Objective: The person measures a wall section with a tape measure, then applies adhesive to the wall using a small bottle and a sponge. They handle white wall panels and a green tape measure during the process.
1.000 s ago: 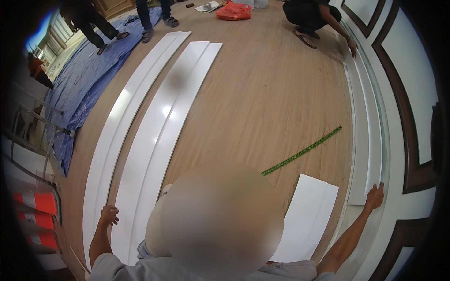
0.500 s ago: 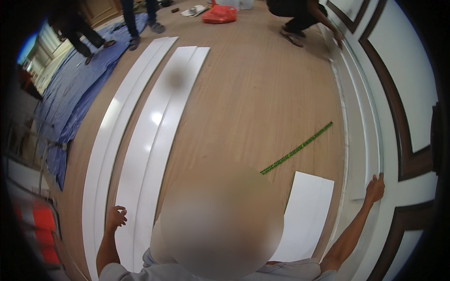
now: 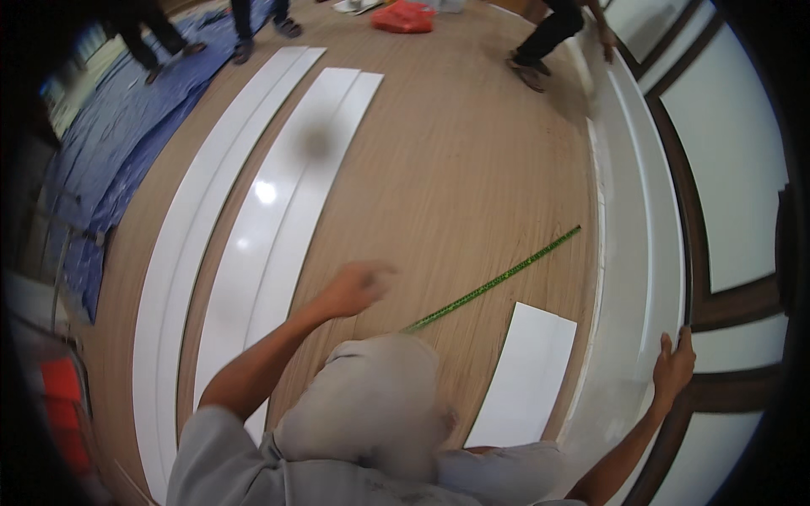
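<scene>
My right hand (image 3: pixel 675 363) grips the outer edge of a long white panel (image 3: pixel 633 244) standing along the paneled wall. My left hand (image 3: pixel 354 287), blurred, is in the air over the floor above my left knee, fingers apart and holding nothing. A green measuring tape (image 3: pixel 494 282) lies stretched diagonally on the floor, its near end behind my leg. A short white board (image 3: pixel 523 379) lies to the right of my legs. Two long pairs of glossy white planks (image 3: pixel 219 177) (image 3: pixel 308 169) lie on the wood floor to my left.
A crouched co-worker's hand (image 3: pixel 606 42) is at the panel's far end. Other people (image 3: pixel 253 25) stand by a blue tarp (image 3: pixel 118 143) at top left. A red bag (image 3: pixel 403 18) sits at the back. Metal framework and orange-red objects (image 3: pixel 61 396) are along the left rim.
My left hand has risen and swung rightward from beside the planks to above my knee. The white panel looks more upright against the wall. The co-worker at the far end has shifted.
</scene>
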